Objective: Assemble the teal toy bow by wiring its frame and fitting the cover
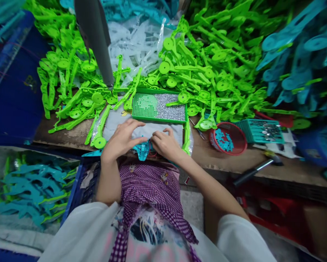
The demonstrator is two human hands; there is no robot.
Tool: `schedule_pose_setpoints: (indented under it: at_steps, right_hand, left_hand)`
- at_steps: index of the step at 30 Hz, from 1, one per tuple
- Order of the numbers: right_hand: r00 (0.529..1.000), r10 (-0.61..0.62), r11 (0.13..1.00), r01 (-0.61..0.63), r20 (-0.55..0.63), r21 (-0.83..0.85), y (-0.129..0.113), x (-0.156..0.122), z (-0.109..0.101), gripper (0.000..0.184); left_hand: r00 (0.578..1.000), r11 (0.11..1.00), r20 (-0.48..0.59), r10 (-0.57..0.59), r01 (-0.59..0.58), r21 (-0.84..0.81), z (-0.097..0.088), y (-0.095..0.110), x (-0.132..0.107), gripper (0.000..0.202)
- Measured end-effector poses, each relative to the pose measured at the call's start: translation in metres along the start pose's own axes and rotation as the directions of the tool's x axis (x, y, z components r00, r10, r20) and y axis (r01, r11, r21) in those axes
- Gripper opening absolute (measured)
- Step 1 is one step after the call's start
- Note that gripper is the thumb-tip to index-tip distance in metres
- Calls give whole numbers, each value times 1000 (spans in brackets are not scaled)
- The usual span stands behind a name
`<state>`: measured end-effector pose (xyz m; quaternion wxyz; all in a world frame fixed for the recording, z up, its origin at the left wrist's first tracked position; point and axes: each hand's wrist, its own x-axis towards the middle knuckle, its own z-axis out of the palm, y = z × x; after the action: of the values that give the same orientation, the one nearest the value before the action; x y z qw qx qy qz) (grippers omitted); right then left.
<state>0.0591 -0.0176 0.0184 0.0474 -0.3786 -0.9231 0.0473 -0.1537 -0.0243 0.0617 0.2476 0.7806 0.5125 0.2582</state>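
Observation:
A translucent blue plastic part (143, 150) sits at the table's front edge, between my two hands. My left hand (122, 140) is left of it, fingers apart in a loose curve, the thumb tip at or just above the part's top. On the right side of the part, my right hand (165, 143) has its fingers curled together in a pinch; whatever they hold is hidden. Thin red strands (152, 154) show beside the part, under the right fingers. Beyond the hands, a green perforated tray (144, 117) contains many small silvery metal pieces (170, 107).
Heaps of lime-green plastic arms (220, 65) surround the tray. A red basket (241, 145) with small blue pieces, a teal basket (251, 127) and a black-handled hammer (252, 173) are to the right. A dark grey post (98, 43) hangs ahead. Blue parts (29, 185) fill a lower-left crate.

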Motion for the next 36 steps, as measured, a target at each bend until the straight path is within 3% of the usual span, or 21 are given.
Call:
schedule_pose_setpoints:
  at_steps: [3,7,10,15,22,27,33,36]
  right_hand:
    - [999,-2,1000,4,43,-29,-1,4,-4,24]
    - [995,-57,997,61,84,-45,1,5,-9,28]
    - [993,-88,994,92,81,-51,4,2,-9,31]
    - [994,-66,995,72,90,-72,11,5,-10,31]
    - [957,-198,977,210,212,-36,32,11,-10,30]
    - [971,-153,974,179,184,-139,28,3,-8,29]
    - [948,-225,963,252,224,-95,26,12,-13,22]
    - [972,-164,977,184,170,-110,23,9,-4,23]
  left_hand:
    - [967,991,252,-39,4,137,3,-12,-1,57]
    - [931,961,365,2,-103,257,22,-26,-25,62]
    - [947,955,319,38,-129,268,34,-33,-36,60]
    - [952,976,292,87,-140,167,45,-40,-28,56]
    - [961,980,244,132,-164,112,51,-44,-22,54]
    - [960,980,229,161,-183,80,53,-46,-23,54]
    - [961,982,222,162,-179,58,54,-45,-23,56]
    - [964,985,221,150,-164,46,54,-45,-23,55]
